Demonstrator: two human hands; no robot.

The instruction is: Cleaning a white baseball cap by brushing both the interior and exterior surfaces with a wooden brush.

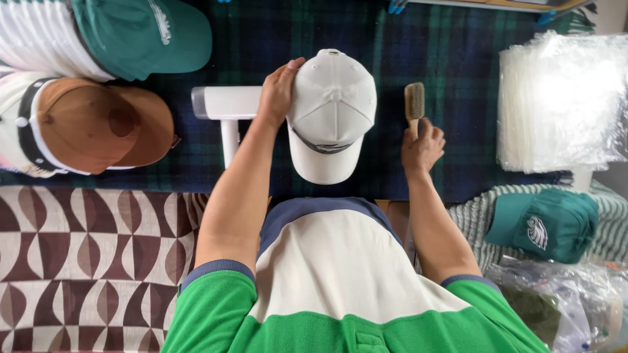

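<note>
A dark green-and-blue plaid blanket (451,78) covers the bench. At three o'clock lies a stack of clear plastic bags (562,101); at nine o'clock a brown cap (98,124), at eleven a green cap (140,33), at four another green cap (546,225). At centre, the white baseball cap (331,114) stands with its brim toward the person. The left hand (278,91) curls its fingers over the crown's edge. Just right, the right hand (422,147) is closed round the handle of a small wooden brush (414,101), bristles up. A white handheld steamer (226,111) lies behind the left wrist.

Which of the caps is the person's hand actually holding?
The white cap in the middle, gripped by the left hand; the green and brown caps lie untouched.
</note>
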